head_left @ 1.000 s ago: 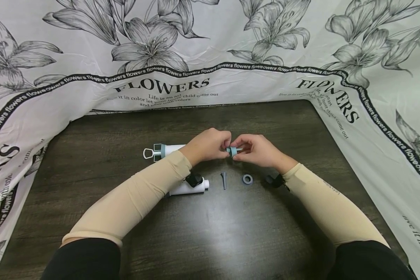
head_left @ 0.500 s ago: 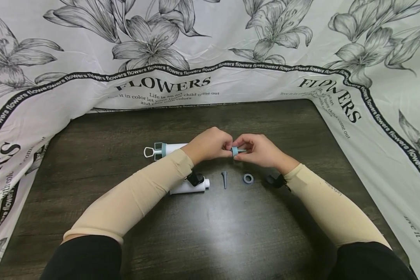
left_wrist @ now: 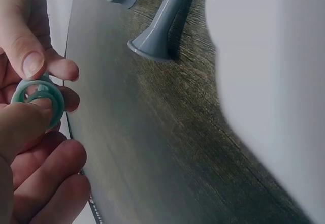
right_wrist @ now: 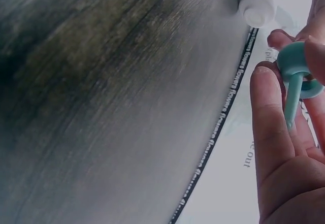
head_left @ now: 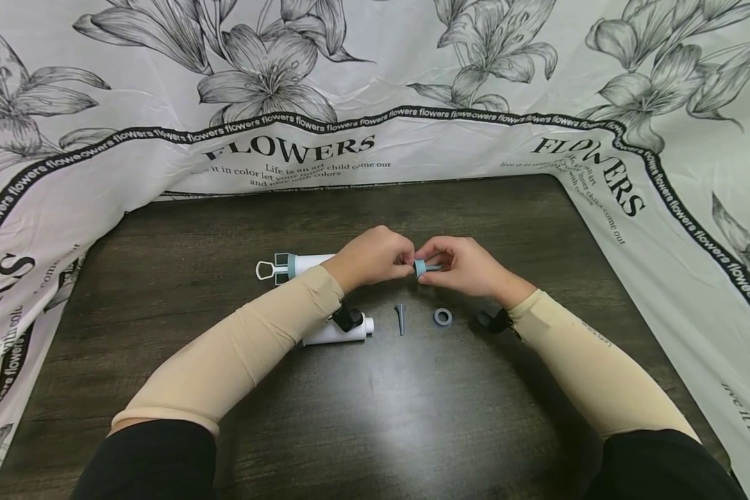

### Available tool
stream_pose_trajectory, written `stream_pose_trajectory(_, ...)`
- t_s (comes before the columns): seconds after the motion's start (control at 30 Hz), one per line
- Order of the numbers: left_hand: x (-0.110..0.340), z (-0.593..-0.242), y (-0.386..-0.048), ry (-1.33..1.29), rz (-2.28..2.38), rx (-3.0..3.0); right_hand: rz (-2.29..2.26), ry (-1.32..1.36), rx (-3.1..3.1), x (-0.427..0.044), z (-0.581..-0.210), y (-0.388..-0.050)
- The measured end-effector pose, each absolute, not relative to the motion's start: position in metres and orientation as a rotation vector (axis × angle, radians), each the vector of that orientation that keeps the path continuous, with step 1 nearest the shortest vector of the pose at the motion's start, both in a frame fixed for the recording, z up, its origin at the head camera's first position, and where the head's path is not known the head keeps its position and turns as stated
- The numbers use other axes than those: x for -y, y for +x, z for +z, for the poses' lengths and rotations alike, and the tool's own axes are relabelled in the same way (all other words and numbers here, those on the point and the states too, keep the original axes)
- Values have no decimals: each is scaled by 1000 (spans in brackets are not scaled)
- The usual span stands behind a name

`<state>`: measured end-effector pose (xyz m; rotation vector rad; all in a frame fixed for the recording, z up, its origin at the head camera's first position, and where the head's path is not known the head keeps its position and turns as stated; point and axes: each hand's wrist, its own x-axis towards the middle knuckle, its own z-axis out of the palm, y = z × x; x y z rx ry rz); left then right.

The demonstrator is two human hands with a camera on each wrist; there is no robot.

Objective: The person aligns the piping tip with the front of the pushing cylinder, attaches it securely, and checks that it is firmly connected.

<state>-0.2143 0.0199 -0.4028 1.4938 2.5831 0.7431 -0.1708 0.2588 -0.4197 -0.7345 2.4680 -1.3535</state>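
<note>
In the head view my left hand (head_left: 375,257) and right hand (head_left: 465,267) meet over the table around a small teal collar (head_left: 420,268). My right fingers pinch the collar, and a thin teal nozzle (right_wrist: 292,102) sticks out of it towards my right palm. The left thumb (left_wrist: 28,120) lies in the collar's round opening, while the left fingers (left_wrist: 56,178) curl below it; part of the opening is hidden by the thumb. Behind my left forearm lies a white syringe barrel (head_left: 311,264) with a teal end and a white loop handle.
Nearer to me on the dark wooden table (head_left: 387,403) lie a white bottle (head_left: 337,334), partly behind my left wrist, a grey-blue funnel-shaped nozzle (head_left: 401,319) and a grey-blue ring (head_left: 442,317). A flower-printed white cloth (head_left: 462,149) rises around the table's edges.
The collar has turned and shifted slightly right between my fingertips. The bit on its left side, visible a second ago, no longer shows. Both arms stay nearly in place.
</note>
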Motion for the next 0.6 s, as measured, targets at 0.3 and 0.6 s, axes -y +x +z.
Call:
stream_pose_trajectory(0.3,-19,-406,-213,1470,739,-2679,-1360,-736,-2459,-256,-416,-169)
stream_pose_trajectory(0.6,-21,-407,-210,1422,729,-2703,-1393,-677,-2384,-254,-414,-164)
